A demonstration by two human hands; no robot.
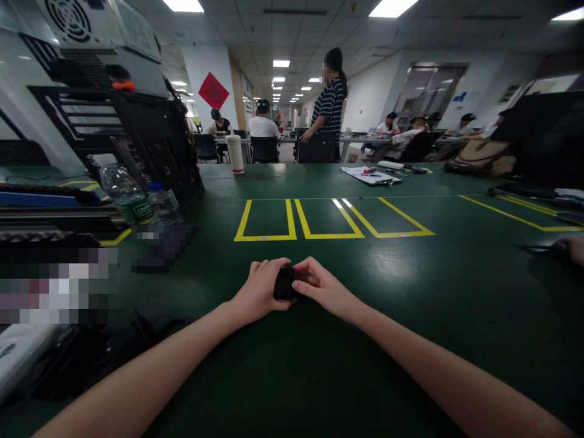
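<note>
A small black box-like object (283, 284) is held between my two hands just above or on the green table (292, 359); its exact kind does not show. My left hand (261, 288) wraps around its left side, thumb below and fingers over the top. From the right, my right hand (320, 287) pinches the object's other side with thumb and fingers. Beyond the hands, yellow tape outlines (328, 236) mark the tabletop. Part of the black object is hidden by my fingers.
At left stand a dark computer case (155, 140), a water bottle (121, 188) and a smaller bottle (164, 204). A white cup (235, 155) and a clipboard (370, 176) are at the back. Another person's hand (575, 248) is at the right edge.
</note>
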